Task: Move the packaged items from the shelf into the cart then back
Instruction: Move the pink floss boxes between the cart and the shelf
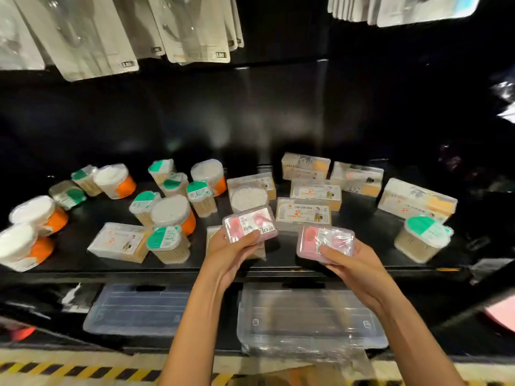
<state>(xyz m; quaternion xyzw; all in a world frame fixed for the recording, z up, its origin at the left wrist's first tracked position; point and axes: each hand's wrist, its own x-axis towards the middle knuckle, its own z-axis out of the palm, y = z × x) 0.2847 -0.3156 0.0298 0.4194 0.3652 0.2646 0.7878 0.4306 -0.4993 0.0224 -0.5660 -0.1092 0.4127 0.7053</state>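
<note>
Step in hand, as judged: two pink floss boxes are either being lifted off or set down at the near edge of the black shelf (83,263); the cart is not in view, so which leg of the task this is cannot be told.

To do it well: keep each box level and clear of its neighbours. The left box hangs just above a pale flat pack that is mostly hidden by the hand; the right one sits just near of the stacked beige swab boxes (303,213). Both wrappers look glossy, so I would hold by the long edges rather than by the film.

Left hand (231,253): fingers curled under the left floss box (249,223), thumb pressing its near edge; the box is tilted, far end up, and held off the shelf.

Right hand (354,267): thumb across the top of the right floss box (324,242), fingers wrapped beneath. Whether this box touches the shelf cannot be told.

Round tubs (170,211) fill the left of the shelf.
</note>
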